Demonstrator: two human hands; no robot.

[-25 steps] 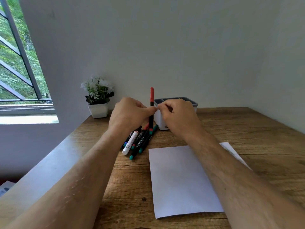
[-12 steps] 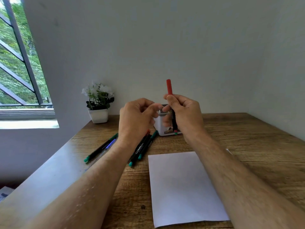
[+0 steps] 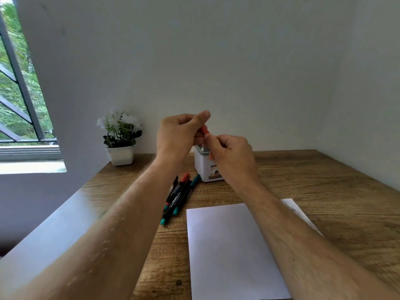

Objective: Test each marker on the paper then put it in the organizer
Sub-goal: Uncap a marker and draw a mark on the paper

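Note:
Both hands are raised above the desk in front of the white organizer [image 3: 202,167]. My left hand [image 3: 179,134] pinches the red cap end of a red marker [image 3: 205,129]. My right hand [image 3: 230,158] curls round the marker's body, which is hidden inside the fist. Several more markers [image 3: 179,194] with black barrels and teal or red caps lie in a bunch on the desk left of the organizer. A blank white sheet of paper [image 3: 229,250] lies in front of me, partly under my right forearm.
A small white pot with white flowers [image 3: 120,140] stands at the back left by the wall. The wooden desk [image 3: 324,191] ends at walls behind and to the right. A window [image 3: 19,94] is at the left.
The hands rose together with the red marker. The left hand took hold of its red cap end, which stood free above the right hand before. The view tilted upward.

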